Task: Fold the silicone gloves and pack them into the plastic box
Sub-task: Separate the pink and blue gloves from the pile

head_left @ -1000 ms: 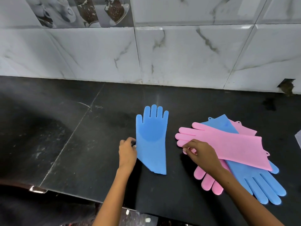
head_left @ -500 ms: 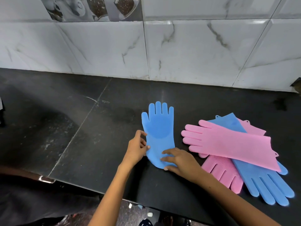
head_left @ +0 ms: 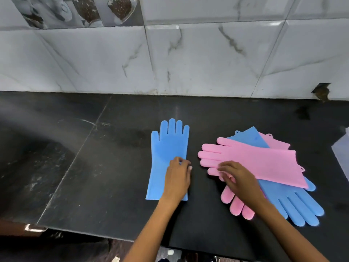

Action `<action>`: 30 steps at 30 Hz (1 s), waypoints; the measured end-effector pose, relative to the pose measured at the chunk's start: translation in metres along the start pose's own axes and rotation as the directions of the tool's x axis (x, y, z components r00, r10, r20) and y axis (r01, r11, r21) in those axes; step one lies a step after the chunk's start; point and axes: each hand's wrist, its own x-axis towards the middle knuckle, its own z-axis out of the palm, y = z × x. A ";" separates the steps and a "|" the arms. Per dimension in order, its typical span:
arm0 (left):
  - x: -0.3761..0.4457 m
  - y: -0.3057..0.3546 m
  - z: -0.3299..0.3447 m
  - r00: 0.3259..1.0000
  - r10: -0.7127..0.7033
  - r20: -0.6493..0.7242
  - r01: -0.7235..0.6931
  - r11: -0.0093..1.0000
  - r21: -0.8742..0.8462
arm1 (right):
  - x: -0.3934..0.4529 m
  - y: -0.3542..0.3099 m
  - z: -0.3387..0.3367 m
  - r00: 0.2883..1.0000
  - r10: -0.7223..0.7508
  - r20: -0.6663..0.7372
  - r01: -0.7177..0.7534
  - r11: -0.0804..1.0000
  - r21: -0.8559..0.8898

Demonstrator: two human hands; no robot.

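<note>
Head view, left hand [head_left: 177, 178] flat on blue glove [head_left: 166, 157], right hand [head_left: 238, 178] loosely curled, grip unclear, plastic box [head_left: 342, 157] cut off

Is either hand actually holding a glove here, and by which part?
Neither grips anything. The left hand rests on the flat blue glove, near its wrist; the right hand is over the pink glove's fingers.

Black stone counter [head_left: 105, 167]: flat blue glove [head_left: 166, 148], crossed glove pile [head_left: 264, 167].

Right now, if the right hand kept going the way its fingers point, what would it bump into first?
Probably the top pink glove. The right hand points left and away, its fingertips already over that glove's fingers; whether they touch is unclear.
</note>
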 end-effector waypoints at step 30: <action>0.117 0.186 0.011 0.948 -0.126 0.294 0.318 0.464 -0.827 | -0.009 0.056 -0.062 0.970 0.229 -0.079 -0.226 0.973 0.052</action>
